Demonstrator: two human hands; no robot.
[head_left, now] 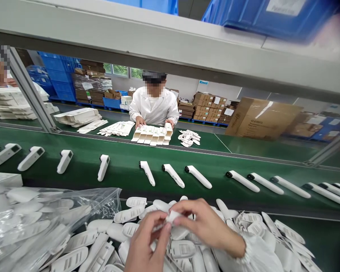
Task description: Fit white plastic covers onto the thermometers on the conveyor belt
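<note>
My left hand [150, 243] and my right hand [205, 223] meet at the front centre, fingertips pinched on a small white plastic piece [173, 216]. Fingers hide much of it, so its exact kind is unclear. Below and around both hands spreads a heap of white plastic covers [183, 249], oblong with slotted inner faces. Beyond them, white handheld infrared thermometers [198, 177] with black ends lie in a spaced row on a green conveyor belt [124, 175].
At the left, a clear plastic bag [99, 204] contains more white covers. A metal post [31, 90] and an overhead shelf [158, 41] frame the view. Across the belt, a person in white [154, 107] handles open white boxes [151, 135]. A large carton [260, 119] stands right.
</note>
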